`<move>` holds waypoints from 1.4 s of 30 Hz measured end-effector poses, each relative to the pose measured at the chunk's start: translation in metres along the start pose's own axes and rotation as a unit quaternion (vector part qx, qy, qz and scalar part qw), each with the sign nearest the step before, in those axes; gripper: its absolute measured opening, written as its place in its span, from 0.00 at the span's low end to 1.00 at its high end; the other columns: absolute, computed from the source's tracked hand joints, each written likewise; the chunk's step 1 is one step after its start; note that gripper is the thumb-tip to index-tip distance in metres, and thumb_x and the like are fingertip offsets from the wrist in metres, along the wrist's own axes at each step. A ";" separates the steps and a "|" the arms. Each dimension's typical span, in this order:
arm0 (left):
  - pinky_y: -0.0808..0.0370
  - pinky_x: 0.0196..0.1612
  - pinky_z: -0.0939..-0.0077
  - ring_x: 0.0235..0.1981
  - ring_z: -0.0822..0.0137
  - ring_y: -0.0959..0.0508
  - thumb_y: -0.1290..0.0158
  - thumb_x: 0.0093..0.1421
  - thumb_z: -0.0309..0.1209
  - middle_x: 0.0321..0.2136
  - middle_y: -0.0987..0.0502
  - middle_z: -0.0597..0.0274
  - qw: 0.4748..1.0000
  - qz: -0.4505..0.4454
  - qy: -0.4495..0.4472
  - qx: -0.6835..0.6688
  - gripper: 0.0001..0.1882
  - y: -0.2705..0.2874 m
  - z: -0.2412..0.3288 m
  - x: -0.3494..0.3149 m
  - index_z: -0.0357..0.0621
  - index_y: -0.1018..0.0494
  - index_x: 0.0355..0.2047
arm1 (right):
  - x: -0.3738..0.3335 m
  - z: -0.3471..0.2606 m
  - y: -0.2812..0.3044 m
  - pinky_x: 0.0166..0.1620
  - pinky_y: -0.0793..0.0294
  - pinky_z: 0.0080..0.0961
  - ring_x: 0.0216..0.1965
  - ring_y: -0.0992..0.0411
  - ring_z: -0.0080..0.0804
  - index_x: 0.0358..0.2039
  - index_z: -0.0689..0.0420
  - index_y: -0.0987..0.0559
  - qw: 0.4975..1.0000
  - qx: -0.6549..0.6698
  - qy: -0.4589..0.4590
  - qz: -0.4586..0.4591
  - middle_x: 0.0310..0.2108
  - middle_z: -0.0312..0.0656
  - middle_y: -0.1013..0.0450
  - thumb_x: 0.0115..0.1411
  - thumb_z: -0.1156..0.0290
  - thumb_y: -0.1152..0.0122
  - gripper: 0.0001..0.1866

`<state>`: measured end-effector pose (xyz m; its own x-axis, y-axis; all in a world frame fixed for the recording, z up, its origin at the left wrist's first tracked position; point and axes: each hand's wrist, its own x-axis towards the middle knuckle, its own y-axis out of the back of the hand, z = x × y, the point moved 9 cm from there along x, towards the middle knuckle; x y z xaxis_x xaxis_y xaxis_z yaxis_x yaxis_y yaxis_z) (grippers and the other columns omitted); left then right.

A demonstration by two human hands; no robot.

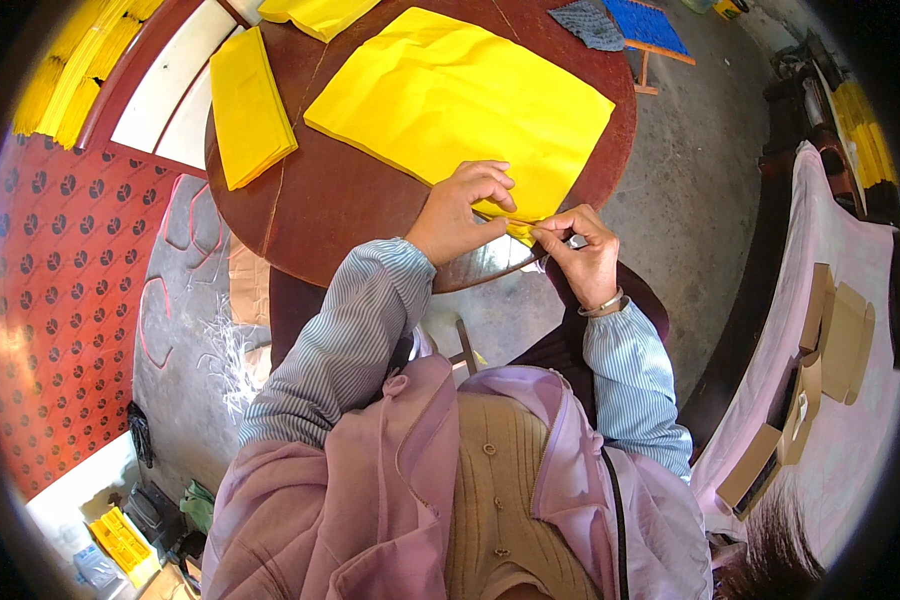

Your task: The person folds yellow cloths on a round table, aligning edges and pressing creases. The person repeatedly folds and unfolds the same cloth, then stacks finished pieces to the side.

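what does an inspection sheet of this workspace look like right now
surface: round dark wooden table, worn.
job's things: large yellow paper sheet; its near corner pinched by left hand and right hand.
clutter: folded yellow stack at left, another yellow stack at far edge.
grip: both hands shut on the sheet's corner.
cables: nothing seen.
surroundings: concrete floor, red patterned mat, cardboard pieces on pink cloth.

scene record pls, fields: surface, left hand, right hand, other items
surface: round dark brown table
left hand: left hand pressing on near corner of large yellow paper sheet
right hand: right hand pinching the same corner at the table edge
other items: folded yellow paper stack on table's left; another yellow sheet at far edge; brown cardboard pieces on pink cloth, right
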<state>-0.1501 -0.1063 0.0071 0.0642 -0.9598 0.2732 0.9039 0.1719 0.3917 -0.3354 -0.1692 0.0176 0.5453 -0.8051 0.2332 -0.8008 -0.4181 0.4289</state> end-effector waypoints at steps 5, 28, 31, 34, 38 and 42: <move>0.27 0.67 0.61 0.66 0.54 0.26 0.33 0.52 0.20 0.51 0.19 0.56 1.000 0.007 0.003 0.002 0.12 0.001 0.001 0.000 0.44 0.19 0.37 | -0.001 0.001 -0.001 0.39 0.25 0.22 0.34 0.25 0.23 0.36 0.61 0.12 1.000 -0.005 -0.011 -0.014 0.31 0.35 0.22 0.56 0.80 0.22 0.08; 0.24 0.63 0.63 0.61 0.52 0.21 0.32 0.58 0.21 0.47 0.16 0.52 0.996 0.069 0.022 -0.045 0.10 0.001 -0.006 0.000 0.39 0.21 0.38 | -0.002 -0.023 -0.001 0.44 0.24 0.32 0.36 0.22 0.35 0.37 0.57 0.12 0.990 -0.067 0.119 -0.045 0.34 0.37 0.17 0.53 0.78 0.22 0.10; 0.25 0.63 0.63 0.61 0.52 0.21 0.32 0.57 0.21 0.47 0.16 0.53 0.997 0.065 0.022 -0.044 0.10 0.001 -0.007 0.001 0.39 0.20 0.38 | -0.001 -0.020 0.001 0.42 0.24 0.31 0.36 0.22 0.34 0.34 0.57 0.12 0.991 -0.065 0.109 -0.031 0.33 0.37 0.16 0.54 0.78 0.22 0.08; 0.24 0.62 0.63 0.60 0.53 0.20 0.32 0.57 0.21 0.45 0.16 0.53 0.997 0.071 0.014 -0.038 0.08 0.002 -0.007 0.001 0.39 0.20 0.35 | 0.000 -0.013 0.001 0.40 0.24 0.31 0.34 0.22 0.33 0.34 0.58 0.12 0.995 -0.060 0.077 -0.027 0.31 0.38 0.17 0.53 0.78 0.21 0.07; 0.26 0.64 0.61 0.62 0.52 0.22 0.33 0.57 0.20 0.47 0.17 0.54 0.998 0.048 0.011 -0.043 0.09 0.002 -0.005 0.001 0.40 0.20 0.38 | 0.001 -0.009 0.000 0.37 0.24 0.28 0.32 0.23 0.30 0.33 0.59 0.12 0.997 -0.047 0.056 -0.013 0.29 0.38 0.18 0.53 0.77 0.21 0.08; 0.26 0.65 0.61 0.63 0.51 0.22 0.33 0.56 0.20 0.47 0.17 0.55 0.999 0.023 -0.010 -0.021 0.10 0.003 0.002 0.000 0.41 0.19 0.38 | 0.002 -0.004 0.000 0.36 0.24 0.26 0.30 0.23 0.28 0.33 0.60 0.12 0.999 -0.034 0.031 -0.007 0.28 0.38 0.20 0.53 0.77 0.20 0.08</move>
<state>-0.1484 -0.1054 0.0105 0.0980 -0.9464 0.3078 0.9173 0.2059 0.3409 -0.3334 -0.1696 0.0214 0.5721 -0.7707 0.2805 -0.7755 -0.3970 0.4909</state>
